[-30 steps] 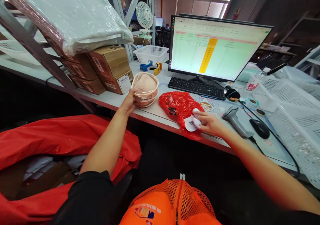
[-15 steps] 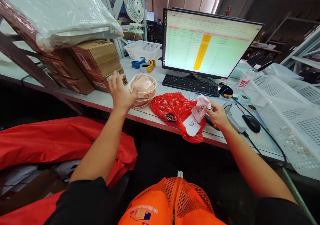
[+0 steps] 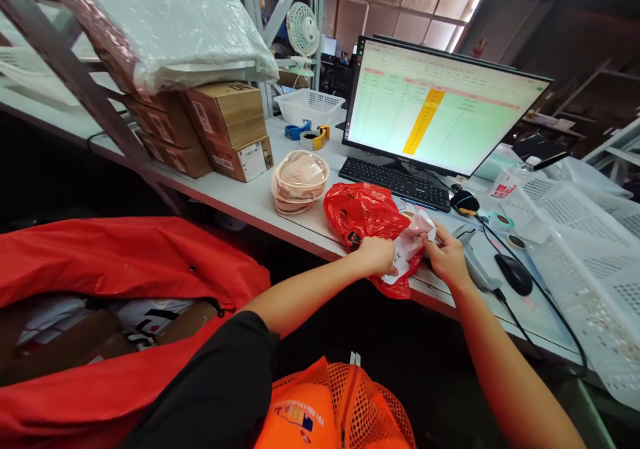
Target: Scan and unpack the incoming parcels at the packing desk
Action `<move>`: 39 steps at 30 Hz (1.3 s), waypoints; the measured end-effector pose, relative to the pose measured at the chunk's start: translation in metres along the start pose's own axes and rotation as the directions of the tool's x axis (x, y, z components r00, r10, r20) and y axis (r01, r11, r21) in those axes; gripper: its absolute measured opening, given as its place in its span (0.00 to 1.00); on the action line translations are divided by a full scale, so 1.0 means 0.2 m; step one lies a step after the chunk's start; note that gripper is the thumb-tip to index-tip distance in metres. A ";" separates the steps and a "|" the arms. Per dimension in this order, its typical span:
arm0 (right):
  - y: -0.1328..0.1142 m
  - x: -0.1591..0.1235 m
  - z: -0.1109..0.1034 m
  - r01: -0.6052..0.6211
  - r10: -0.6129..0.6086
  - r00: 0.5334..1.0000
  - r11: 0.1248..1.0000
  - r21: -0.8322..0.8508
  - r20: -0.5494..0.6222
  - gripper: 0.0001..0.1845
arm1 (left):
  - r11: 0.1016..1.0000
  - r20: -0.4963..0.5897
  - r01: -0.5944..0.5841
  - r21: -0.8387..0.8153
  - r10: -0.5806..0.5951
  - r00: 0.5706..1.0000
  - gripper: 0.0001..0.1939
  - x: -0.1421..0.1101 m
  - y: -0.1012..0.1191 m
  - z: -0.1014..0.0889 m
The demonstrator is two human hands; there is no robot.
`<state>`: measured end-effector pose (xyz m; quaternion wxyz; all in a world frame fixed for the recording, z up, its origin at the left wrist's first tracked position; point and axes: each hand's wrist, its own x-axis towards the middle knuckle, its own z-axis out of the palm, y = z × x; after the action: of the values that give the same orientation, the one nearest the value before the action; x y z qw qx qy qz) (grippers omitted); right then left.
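My left hand [image 3: 376, 257] is closed on the lower left end of a crumpled white printed paper slip [image 3: 411, 237]. With closed fingers, my right hand [image 3: 447, 254] pinches the slip's upper right part. Beneath the slip, a red plastic bag [image 3: 365, 210] lies crumpled on the desk, its end hanging over the front edge. Left of the bag sits a stack of beige, rounded pieces in clear packaging [image 3: 301, 177], apart from both hands. A grey handheld scanner [image 3: 480, 262] rests just right of my right hand.
A monitor [image 3: 445, 109] and black keyboard [image 3: 395, 181] stand behind the bag. Brown boxes [image 3: 227, 119] are stacked at left, near tape dispensers [image 3: 313, 136]. A black mouse [image 3: 514, 274] and white baskets [image 3: 590, 289] are at right. A large red sack [image 3: 150, 252] holds packages below.
My left hand has moved right from beside the beige stack to the paper slip and closed on it. My right hand still holds the slip. The view has shifted slightly left.
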<state>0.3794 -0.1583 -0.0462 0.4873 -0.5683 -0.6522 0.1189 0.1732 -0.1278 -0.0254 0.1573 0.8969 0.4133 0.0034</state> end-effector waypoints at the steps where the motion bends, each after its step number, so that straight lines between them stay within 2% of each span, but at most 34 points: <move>1: 0.01 -0.01 -0.02 -0.016 0.016 1.000 1.000 -0.005 -0.019 0.20 | 1.000 0.001 -0.022 -0.003 0.022 1.000 0.28 0.00 -0.01 0.00; 4: 0.06 -0.03 -0.06 -0.074 0.071 0.995 0.997 -0.039 -0.074 0.22 | 0.990 -0.056 -0.132 -0.057 0.129 0.990 0.22 -0.04 -0.08 0.02; 6: 0.08 -0.04 -0.09 -0.146 0.141 0.983 0.988 -0.040 -0.119 0.23 | 0.951 -0.158 -0.251 -0.181 0.224 0.962 0.19 -0.07 -0.14 0.05; 8: 0.10 -0.04 -0.12 -0.224 0.218 0.961 0.974 -0.018 -0.173 0.25 | 0.843 -0.282 -0.369 -0.391 0.272 0.920 0.19 -0.11 -0.20 0.08; 9: 0.11 -0.04 -0.14 -0.245 0.238 0.951 0.969 -0.011 -0.198 0.25 | 0.755 -0.340 -0.414 -0.508 0.266 0.902 0.20 -0.13 -0.23 0.10; 11: 0.11 -0.03 -0.15 -0.236 0.225 0.946 0.971 -0.022 -0.235 0.26 | 0.519 -0.468 -0.493 -0.698 0.189 0.863 0.23 -0.17 -0.27 0.11; 13: 0.10 -0.02 -0.16 -0.210 0.193 0.951 0.976 -0.047 -0.241 0.27 | 0.299 -0.610 -0.589 -0.751 0.028 0.792 0.25 -0.19 -0.32 0.10; 14: 0.09 -0.02 -0.16 -0.208 0.189 0.951 0.977 -0.055 -0.245 0.26 | 0.246 -0.670 -0.637 -0.731 -0.085 0.737 0.26 -0.19 -0.35 0.09; 15: 0.08 -0.01 -0.16 -0.214 0.194 0.948 0.975 -0.055 -0.254 0.26 | 0.237 -0.707 -0.666 -0.707 -0.202 0.678 0.26 -0.19 -0.38 0.09; 16: 0.07 0.00 -0.17 -0.224 0.204 0.940 0.974 -0.044 -0.271 0.26 | 0.257 -0.714 -0.668 -0.698 -0.307 0.629 0.26 -0.18 -0.43 0.08; 17: 0.05 0.01 -0.18 -0.225 0.207 0.933 0.974 -0.029 -0.295 0.26 | 0.292 -0.696 -0.636 -0.714 -0.392 0.602 0.26 -0.17 -0.47 0.07; 18: 0.03 0.03 -0.19 -0.209 0.193 0.927 0.978 -0.017 -0.322 0.25 | 0.333 -0.658 -0.570 -0.751 -0.457 0.599 0.26 -0.16 -0.52 0.07; 21: -0.08 0.13 -0.22 -0.074 0.047 0.918 0.996 -0.053 -0.394 0.23 | 0.544 -0.545 -0.240 -0.804 -0.512 0.664 0.21 -0.15 -0.66 0.05; 23: -0.20 0.21 -0.20 0.059 -0.108 0.912 0.989 -0.133 -0.396 0.23 | 0.735 -0.534 0.006 -0.678 -0.499 0.683 0.20 -0.16 -0.72 0.04; 25: -0.33 0.31 -0.11 0.200 -0.256 0.915 0.959 -0.198 -0.312 0.21 | 0.853 -0.540 0.202 -0.482 -0.471 0.697 0.21 -0.16 -0.73 0.03; 27: -0.44 0.39 0.04 0.327 -0.364 0.920 0.917 -0.226 -0.145 0.20 | 0.895 -0.554 0.322 -0.308 -0.444 0.704 0.21 -0.17 -0.72 0.04; 29: -0.49 0.46 0.24 0.440 -0.433 0.898 0.868 -0.232 0.081 0.20 | 0.903 -0.589 0.373 -0.213 -0.423 0.688 0.20 -0.18 -0.69 0.05; 30: -0.50 0.47 0.34 0.496 -0.455 0.866 0.837 -0.231 0.209 0.21 | 0.904 -0.606 0.379 -0.197 -0.416 0.678 0.19 -0.20 -0.69 0.07; 33: -0.43 0.48 0.61 0.609 -0.407 0.705 0.767 -0.202 0.581 0.24 | 0.905 -0.625 0.372 -0.208 -0.415 0.661 0.16 -0.27 -0.69 0.10; 34: -0.40 0.47 0.67 0.615 -0.370 0.664 0.764 -0.194 0.650 0.26 | 0.905 -0.624 0.369 -0.212 -0.416 0.662 0.15 -0.30 -0.70 0.11; 35: -0.36 0.46 0.71 0.606 -0.342 0.648 0.773 -0.189 0.680 0.27 | 0.903 -0.623 0.371 -0.216 -0.420 0.660 0.15 -0.33 -0.71 0.12; 36: -0.33 0.45 0.73 0.585 -0.328 0.660 0.789 -0.188 0.676 0.28 | 0.901 -0.627 0.373 -0.222 -0.425 0.653 0.14 -0.36 -0.72 0.13; 39: -0.28 0.45 0.73 0.494 -0.325 0.769 0.849 -0.188 0.551 0.24 | 0.904 -0.665 0.361 -0.230 -0.416 0.620 0.12 -0.41 -0.73 0.15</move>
<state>0.2432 -0.0411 -0.0340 0.2162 -0.4309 -0.8751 0.0429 0.0148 -0.1071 -0.0852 0.0188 0.7102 0.6248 0.3238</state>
